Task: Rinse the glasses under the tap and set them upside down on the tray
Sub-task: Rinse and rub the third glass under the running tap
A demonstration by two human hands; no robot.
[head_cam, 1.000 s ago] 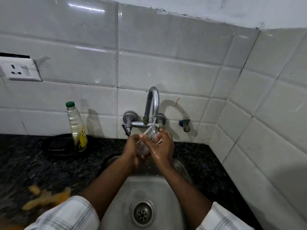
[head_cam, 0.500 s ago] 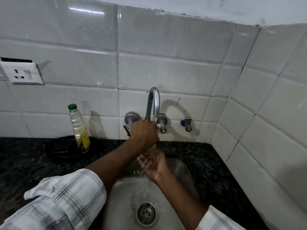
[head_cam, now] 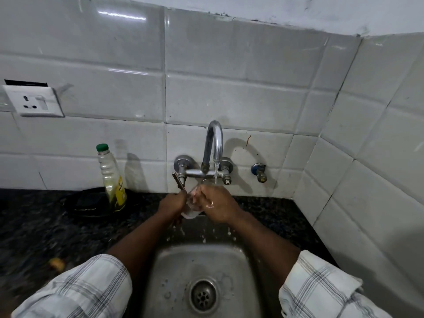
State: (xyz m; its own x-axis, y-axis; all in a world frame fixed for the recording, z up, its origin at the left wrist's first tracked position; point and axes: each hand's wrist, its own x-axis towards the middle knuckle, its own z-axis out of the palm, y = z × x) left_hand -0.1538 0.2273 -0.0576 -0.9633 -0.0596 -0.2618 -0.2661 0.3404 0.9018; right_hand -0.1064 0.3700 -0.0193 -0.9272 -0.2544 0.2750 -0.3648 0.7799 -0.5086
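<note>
Bottle (head_cam: pixel 112 177) on the counter at left. Dark flat thing (head_cam: pixel 88 203) behind it may be the tray, can't tell. Left hand (head_cam: pixel 172 204) is curled round the glass (head_cam: pixel 190 208) from its left side. Glass is clear, over the back edge of the sink (head_cam: pixel 174 267), tilted: base low and near, mouth up toward the tap (head_cam: pixel 214 143). Right hand (head_cam: pixel 219 206) has fingers curled over the mouth end. Stream (head_cam: pixel 216 174) lands on that hand, just right of the mouth. My read: mouth needs to shift right, under it.
</note>
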